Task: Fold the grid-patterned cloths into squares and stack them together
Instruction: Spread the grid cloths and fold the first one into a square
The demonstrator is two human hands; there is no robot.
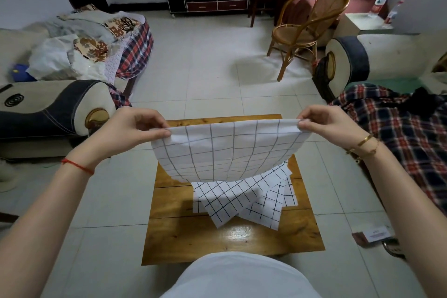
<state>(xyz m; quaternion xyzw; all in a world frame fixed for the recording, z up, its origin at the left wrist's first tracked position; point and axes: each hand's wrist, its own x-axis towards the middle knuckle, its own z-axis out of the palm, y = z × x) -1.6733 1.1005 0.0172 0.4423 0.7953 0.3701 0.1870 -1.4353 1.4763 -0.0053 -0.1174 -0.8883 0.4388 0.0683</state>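
Head camera looks down on a small glossy wooden table (174,237); the left hand (130,128) and the right hand (324,123) each pinch a top corner of a white cloth with a grey grid pattern (225,150), held up spread above the table; beneath its hanging lower edge several loose white cloths with dark grid lines (246,201) lie overlapping, fanned out on the tabletop; a rattan chair (307,24) stands beyond on the tiled floor
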